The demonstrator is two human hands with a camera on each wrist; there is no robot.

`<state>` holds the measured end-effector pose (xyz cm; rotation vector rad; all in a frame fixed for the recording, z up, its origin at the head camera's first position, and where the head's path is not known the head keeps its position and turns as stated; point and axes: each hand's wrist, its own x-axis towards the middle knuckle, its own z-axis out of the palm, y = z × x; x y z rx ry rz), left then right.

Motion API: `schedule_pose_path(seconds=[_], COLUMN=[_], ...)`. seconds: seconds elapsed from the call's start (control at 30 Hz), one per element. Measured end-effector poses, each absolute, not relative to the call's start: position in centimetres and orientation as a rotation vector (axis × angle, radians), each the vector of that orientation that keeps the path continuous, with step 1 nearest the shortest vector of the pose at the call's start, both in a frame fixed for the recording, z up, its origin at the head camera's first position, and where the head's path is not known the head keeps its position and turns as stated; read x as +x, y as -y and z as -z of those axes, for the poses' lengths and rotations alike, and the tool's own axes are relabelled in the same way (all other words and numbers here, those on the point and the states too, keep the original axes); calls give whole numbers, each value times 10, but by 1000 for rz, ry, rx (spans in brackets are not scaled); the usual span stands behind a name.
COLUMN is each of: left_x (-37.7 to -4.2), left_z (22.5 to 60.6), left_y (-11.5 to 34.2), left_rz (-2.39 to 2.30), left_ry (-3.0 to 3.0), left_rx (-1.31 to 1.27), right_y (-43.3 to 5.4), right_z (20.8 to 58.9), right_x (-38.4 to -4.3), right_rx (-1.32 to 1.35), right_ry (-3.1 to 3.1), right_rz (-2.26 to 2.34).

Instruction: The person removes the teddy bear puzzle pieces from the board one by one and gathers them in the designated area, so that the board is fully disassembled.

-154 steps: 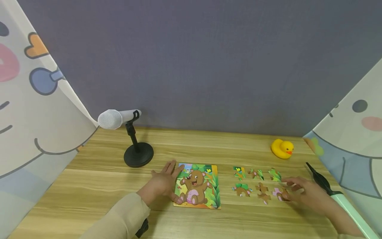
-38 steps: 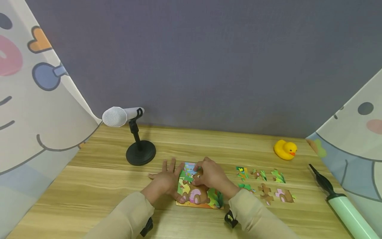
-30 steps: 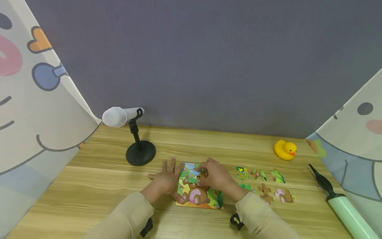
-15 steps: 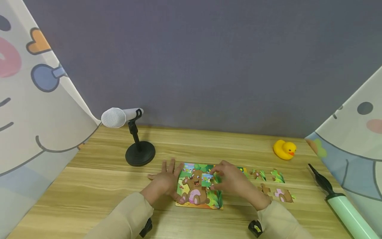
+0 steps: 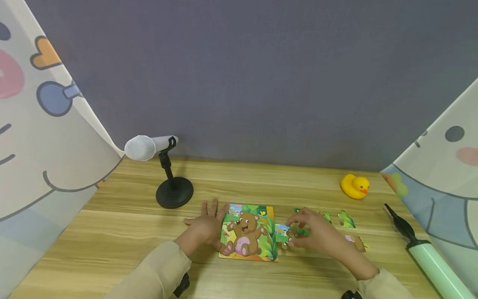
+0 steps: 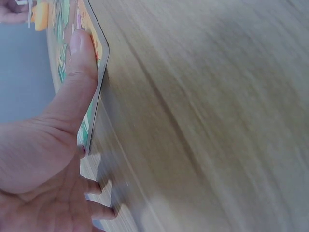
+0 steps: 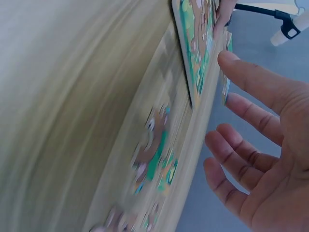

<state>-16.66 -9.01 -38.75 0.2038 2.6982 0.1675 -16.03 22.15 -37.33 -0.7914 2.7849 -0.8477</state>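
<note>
Pinching right grip [image 5: 317,234]: puzzle piece [image 5: 281,233] between thumb and finger, raised off surface [image 5: 239,280], just beside bear board [image 5: 242,243] toward right edge
Spread left grip [image 5: 204,229]: released, thumb resting on bear board
Loose pieces [image 5: 346,219]: lying toward right edge, partly hidden by right grip
Yellow duck [image 5: 354,186]: near back right corner
Microphone [image 5: 151,147] on stand [image 5: 174,193]: near back left corner
Green pump [image 5: 435,261]: along right edge

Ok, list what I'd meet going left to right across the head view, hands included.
White microphone, left hand, bear picture board, pinched puzzle piece, right hand, yellow rubber duck, mint-green hand pump.
</note>
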Motion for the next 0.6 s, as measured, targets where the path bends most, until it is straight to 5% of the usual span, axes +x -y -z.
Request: schedule_pose_path(seconds=[0.6], left_x=[-166], left_z=[386], left_y=[92], left_rz=[-195], left_ry=[-2680], left_rx=[224], right_y=[-276], right_z=[395], right_x=[-134], right_rx=[-743], right_ry=[-2742], right_rz=[898])
